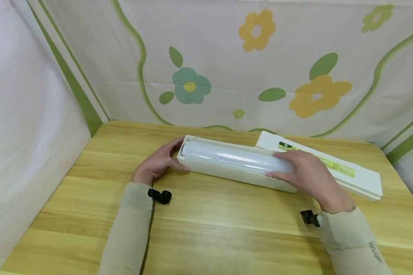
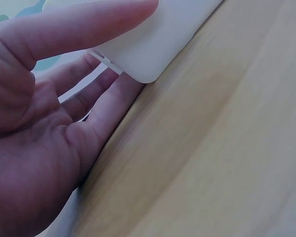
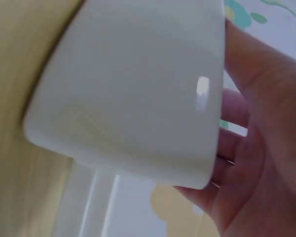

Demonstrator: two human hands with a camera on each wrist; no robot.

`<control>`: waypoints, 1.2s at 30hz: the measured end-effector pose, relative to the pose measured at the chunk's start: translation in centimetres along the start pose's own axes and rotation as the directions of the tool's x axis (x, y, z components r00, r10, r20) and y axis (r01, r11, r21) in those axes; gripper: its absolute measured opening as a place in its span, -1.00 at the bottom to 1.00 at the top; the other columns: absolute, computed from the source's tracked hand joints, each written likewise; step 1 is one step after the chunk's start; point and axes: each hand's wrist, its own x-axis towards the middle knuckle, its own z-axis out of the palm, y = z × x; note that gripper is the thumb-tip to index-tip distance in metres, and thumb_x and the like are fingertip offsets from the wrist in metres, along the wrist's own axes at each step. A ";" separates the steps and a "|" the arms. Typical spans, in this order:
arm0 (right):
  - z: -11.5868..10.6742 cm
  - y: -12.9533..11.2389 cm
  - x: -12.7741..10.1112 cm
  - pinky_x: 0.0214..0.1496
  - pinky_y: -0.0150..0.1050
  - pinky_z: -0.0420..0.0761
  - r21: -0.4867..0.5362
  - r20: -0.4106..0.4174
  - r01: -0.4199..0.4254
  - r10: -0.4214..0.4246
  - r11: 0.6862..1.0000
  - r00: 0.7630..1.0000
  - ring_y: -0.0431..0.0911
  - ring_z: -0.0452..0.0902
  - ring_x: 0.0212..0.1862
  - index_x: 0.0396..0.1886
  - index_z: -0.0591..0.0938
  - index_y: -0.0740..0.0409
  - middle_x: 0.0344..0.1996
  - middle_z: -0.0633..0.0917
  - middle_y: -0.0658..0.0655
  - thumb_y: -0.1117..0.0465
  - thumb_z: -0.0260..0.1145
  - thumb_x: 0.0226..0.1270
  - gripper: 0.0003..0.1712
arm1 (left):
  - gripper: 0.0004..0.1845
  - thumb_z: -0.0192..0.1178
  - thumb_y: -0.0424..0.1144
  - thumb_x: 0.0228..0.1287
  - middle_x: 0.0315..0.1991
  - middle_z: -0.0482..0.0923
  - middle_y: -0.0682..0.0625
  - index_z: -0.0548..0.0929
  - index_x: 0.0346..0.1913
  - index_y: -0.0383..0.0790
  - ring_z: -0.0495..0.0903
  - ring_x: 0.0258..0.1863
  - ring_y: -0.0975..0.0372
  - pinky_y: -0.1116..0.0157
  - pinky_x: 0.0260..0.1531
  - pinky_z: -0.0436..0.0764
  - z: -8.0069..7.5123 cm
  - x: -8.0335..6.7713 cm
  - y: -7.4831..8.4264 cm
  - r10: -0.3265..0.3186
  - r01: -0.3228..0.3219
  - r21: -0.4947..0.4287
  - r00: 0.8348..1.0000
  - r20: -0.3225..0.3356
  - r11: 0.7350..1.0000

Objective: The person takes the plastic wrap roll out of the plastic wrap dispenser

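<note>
A long white dispenser box (image 1: 234,175) lies across the wooden table (image 1: 206,217) with a roll of clear film (image 1: 234,157) in its open top. My left hand (image 1: 160,160) grips the box's left end, thumb on the near side and fingers round the far side. In the left wrist view the thumb lies over the box corner (image 2: 153,44) and the left hand (image 2: 64,98) has its fingers curled behind it. My right hand (image 1: 308,173) grips the right end, fingers over the roll, thumb on the front wall. The right wrist view shows the box end (image 3: 133,89) cupped by the right hand (image 3: 256,148).
A flat white lid (image 1: 351,172) with a green and yellow label lies just behind the box at the back right. A flowered cloth (image 1: 254,68) hangs behind the table and a white cloth (image 1: 24,133) on the left. Bare wood fills the front of the table.
</note>
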 end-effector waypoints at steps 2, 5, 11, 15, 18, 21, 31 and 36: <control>-0.2 0.0 0.2 0.07 0.22 0.70 0.005 0.030 -0.007 0.007 1.000 1.000 0.24 0.76 0.04 0.23 0.78 0.19 0.06 0.84 0.30 -0.20 0.67 0.17 -0.23 | 0.18 0.57 -0.66 -0.05 0.54 0.34 -0.19 0.30 0.68 -0.06 0.34 0.44 -0.03 0.39 0.12 0.65 0.0 0.0 0.0 0.002 -0.002 0.003 1.000 -0.003 1.000; -0.5 -0.1 0.5 0.03 0.19 0.70 0.020 0.106 -0.042 0.040 0.999 0.994 0.20 0.76 0.00 0.28 0.76 0.20 0.09 0.83 0.29 -0.28 0.63 0.19 -0.16 | 0.19 0.57 -0.66 -0.06 0.54 0.36 -0.18 0.31 0.68 -0.05 0.35 0.43 -0.03 0.39 0.13 0.64 0.1 0.0 0.1 0.000 0.000 -0.001 1.000 -0.001 1.000; -1.0 -0.3 1.1 0.09 0.21 0.67 0.019 0.206 -0.098 0.092 0.995 0.974 0.22 0.72 0.09 0.34 0.72 0.17 0.17 0.79 0.31 -0.34 0.59 0.23 -0.12 | 0.20 0.57 -0.66 -0.07 0.55 0.35 -0.17 0.30 0.68 -0.04 0.34 0.45 -0.03 0.39 0.15 0.63 0.2 0.0 0.4 0.003 -0.003 -0.002 1.000 0.000 1.000; -0.8 0.1 1.1 0.08 0.23 0.67 -0.017 0.176 -0.081 0.082 0.997 0.981 0.26 0.71 0.15 0.34 0.73 0.11 0.21 0.78 0.29 -0.33 0.57 0.25 -0.16 | 0.19 0.57 -0.66 -0.07 0.54 0.35 -0.18 0.31 0.68 -0.06 0.33 0.45 -0.03 0.39 0.15 0.63 0.1 0.0 0.3 0.012 -0.012 0.003 1.000 -0.004 1.000; -0.4 0.6 0.9 0.06 0.22 0.68 -0.025 0.136 -0.067 0.069 0.997 0.988 0.24 0.72 0.16 0.32 0.75 0.06 0.22 0.78 0.27 -0.34 0.58 0.22 -0.19 | 0.18 0.57 -0.66 -0.07 0.54 0.35 -0.20 0.30 0.68 -0.07 0.33 0.45 -0.04 0.39 0.15 0.63 0.1 -0.1 0.2 0.013 -0.013 0.007 1.000 -0.004 1.000; -0.1 1.2 0.9 0.07 0.17 0.66 0.032 0.096 -0.076 0.072 0.997 0.993 0.21 0.72 0.14 0.25 0.79 0.05 0.18 0.80 0.25 -0.33 0.64 0.14 -0.20 | 0.18 0.58 -0.64 -0.07 0.54 0.36 -0.19 0.31 0.67 -0.07 0.33 0.45 -0.02 0.40 0.16 0.62 0.2 -0.1 0.2 0.010 -0.010 0.010 1.000 -0.003 1.000; 0.9 2.0 0.9 -0.10 -0.51 0.54 0.339 0.023 -0.169 0.171 0.926 0.985 -0.18 0.64 -0.11 0.08 0.87 -0.03 -0.10 0.83 0.03 -0.18 0.84 -0.15 -0.27 | 0.21 0.60 -0.63 -0.09 0.54 0.38 -0.14 0.30 0.69 -0.05 0.35 0.44 0.00 0.40 0.24 0.55 0.2 -0.2 0.2 0.006 -0.005 0.018 1.000 -0.014 1.000; 1.0 2.0 1.0 -0.12 -0.51 0.56 0.350 0.024 -0.186 0.190 0.918 0.981 -0.27 0.61 -0.16 0.05 0.87 -0.10 -0.11 0.80 -0.02 -0.19 0.84 -0.16 -0.29 | 0.22 0.60 -0.62 -0.10 0.54 0.39 -0.12 0.30 0.69 -0.02 0.36 0.44 0.01 0.40 0.25 0.53 0.1 -0.2 0.2 -0.001 0.002 0.016 1.000 -0.027 1.000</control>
